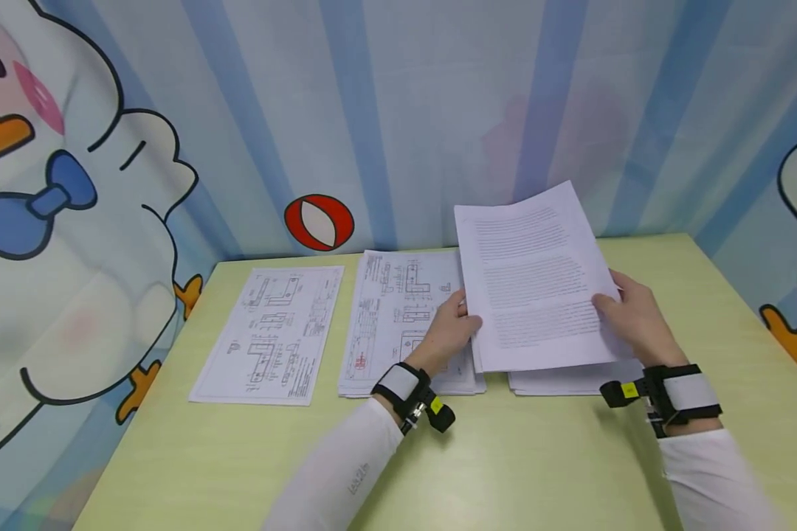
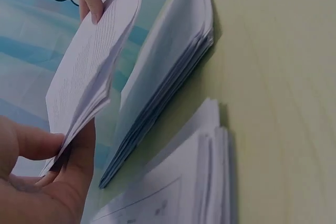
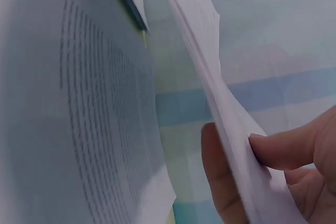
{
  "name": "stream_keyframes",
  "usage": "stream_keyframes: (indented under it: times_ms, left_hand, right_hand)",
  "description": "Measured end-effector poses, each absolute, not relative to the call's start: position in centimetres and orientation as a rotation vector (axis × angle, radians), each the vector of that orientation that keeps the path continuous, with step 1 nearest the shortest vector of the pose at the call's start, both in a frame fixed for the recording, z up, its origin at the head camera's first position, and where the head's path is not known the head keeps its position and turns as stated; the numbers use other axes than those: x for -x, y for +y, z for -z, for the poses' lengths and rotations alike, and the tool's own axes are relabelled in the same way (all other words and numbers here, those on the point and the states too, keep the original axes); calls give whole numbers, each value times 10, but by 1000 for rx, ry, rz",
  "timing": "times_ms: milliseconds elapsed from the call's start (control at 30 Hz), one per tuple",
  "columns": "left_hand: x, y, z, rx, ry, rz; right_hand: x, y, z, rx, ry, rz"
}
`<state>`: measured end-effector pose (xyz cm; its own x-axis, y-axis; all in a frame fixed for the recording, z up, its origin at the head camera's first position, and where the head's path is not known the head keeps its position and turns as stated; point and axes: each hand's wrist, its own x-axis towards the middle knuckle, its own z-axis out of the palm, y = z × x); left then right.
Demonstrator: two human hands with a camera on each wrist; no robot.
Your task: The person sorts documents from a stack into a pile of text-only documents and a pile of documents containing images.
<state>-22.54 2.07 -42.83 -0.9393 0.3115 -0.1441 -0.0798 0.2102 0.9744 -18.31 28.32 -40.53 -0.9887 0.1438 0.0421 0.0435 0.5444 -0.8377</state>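
Both hands hold a thin stack of text-printed sheets (image 1: 531,280) above the table, tilted toward me. My left hand (image 1: 446,333) pinches its left edge, thumb on top and fingers beneath. At the opposite edge, my right hand (image 1: 637,317) pinches the sheets the same way; in the right wrist view the paper bends near the thumb (image 3: 283,148). Below the held sheets lies another paper stack (image 1: 571,380), mostly hidden in the head view; lines of text show on it in the right wrist view. A stack of technical drawings (image 1: 378,324) lies beside it, partly behind my left hand.
On the left of the pale yellow-green table (image 1: 505,472) lies a drawing sheet (image 1: 268,335), apart from the other piles. A blue striped curtain (image 1: 425,110) with cartoon figures hangs directly behind the table's far edge. A wrist camera (image 1: 440,414) sits on each forearm.
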Motion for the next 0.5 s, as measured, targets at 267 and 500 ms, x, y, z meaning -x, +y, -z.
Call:
stream_keyframes:
  times_ms: [267, 500]
  left_hand:
    - [221, 53, 446, -244, 2326, -1653]
    - [216, 65, 452, -259, 2387, -1587]
  right_hand:
    - [169, 318, 420, 190, -2762, -1394]
    - [169, 332, 435, 186, -2859, -1238]
